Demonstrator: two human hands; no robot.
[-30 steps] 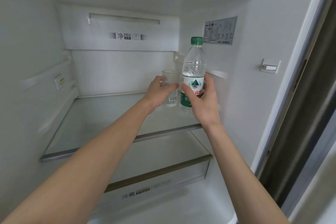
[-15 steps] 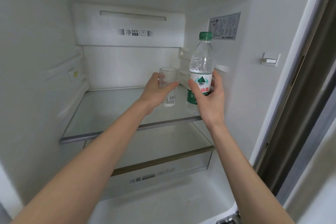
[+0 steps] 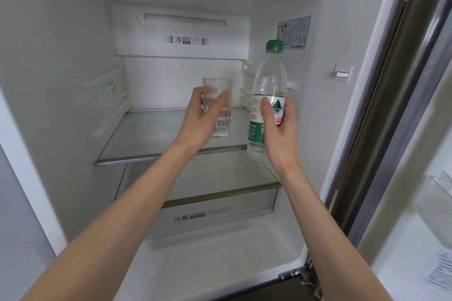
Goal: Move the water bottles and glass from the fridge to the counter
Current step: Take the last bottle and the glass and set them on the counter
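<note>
I hold one thing in each of my hands so I can carry both in one go. My left hand (image 3: 204, 118) wraps around the glass (image 3: 218, 107), just above the front of the glass shelf (image 3: 146, 144). My right hand (image 3: 281, 129) grips the water bottle (image 3: 267, 85) low on its label, past the shelf's right front corner. Both stay upright so nothing spills. I see no worktop from here
</note>
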